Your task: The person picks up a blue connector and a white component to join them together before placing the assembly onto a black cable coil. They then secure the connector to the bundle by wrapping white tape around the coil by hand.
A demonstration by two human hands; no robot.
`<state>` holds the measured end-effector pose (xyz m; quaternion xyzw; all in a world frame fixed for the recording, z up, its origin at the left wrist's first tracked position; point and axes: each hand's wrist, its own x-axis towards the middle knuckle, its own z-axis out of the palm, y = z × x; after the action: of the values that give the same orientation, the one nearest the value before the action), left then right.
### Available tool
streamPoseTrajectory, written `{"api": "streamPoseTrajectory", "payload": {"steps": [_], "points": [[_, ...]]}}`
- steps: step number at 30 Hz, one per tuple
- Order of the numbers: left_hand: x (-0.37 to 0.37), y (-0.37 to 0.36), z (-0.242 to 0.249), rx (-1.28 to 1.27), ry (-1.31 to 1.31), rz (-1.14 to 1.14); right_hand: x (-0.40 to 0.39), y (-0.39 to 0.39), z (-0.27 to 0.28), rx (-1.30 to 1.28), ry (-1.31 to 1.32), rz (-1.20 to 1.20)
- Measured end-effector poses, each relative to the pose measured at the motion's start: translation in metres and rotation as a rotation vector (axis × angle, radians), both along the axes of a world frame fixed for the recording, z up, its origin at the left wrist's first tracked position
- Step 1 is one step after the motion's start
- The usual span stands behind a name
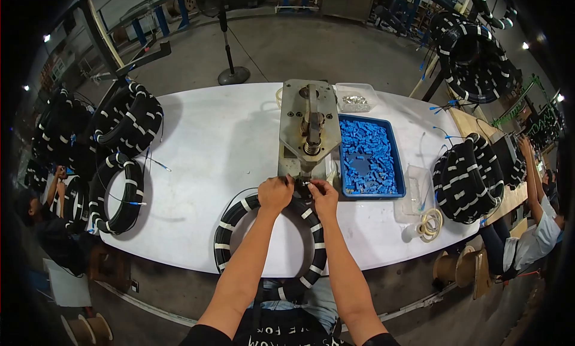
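My left hand and my right hand meet at the front base of a metal press tool standing mid-table. Both pinch something small at the press's foot, seemingly a thin cable end; it is too small to make out. Under my wrists lies a coil of black cable with white tape bands, hanging over the table's near edge. Right of the press sits a blue tray filled with small blue plastic parts.
Banded black cable coils lie at the table's left and right. A clear box sits behind the tray, a small white coil near the right edge. People work at left and right. A fan stand is beyond the white table.
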<state>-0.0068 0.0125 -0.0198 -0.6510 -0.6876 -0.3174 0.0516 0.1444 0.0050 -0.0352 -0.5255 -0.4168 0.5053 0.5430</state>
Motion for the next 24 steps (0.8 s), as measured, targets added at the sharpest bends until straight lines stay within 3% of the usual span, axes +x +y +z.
{"api": "streamPoseTrajectory", "payload": {"steps": [15, 24], "points": [[-0.001, 0.002, 0.014, -0.045, -0.115, -0.016, -0.003, 0.005, -0.010, 0.098, -0.114, -0.041], [0.001, 0.005, 0.012, -0.109, -0.120, 0.010, -0.003, 0.004, -0.007, 0.066, 0.097, -0.040]]}}
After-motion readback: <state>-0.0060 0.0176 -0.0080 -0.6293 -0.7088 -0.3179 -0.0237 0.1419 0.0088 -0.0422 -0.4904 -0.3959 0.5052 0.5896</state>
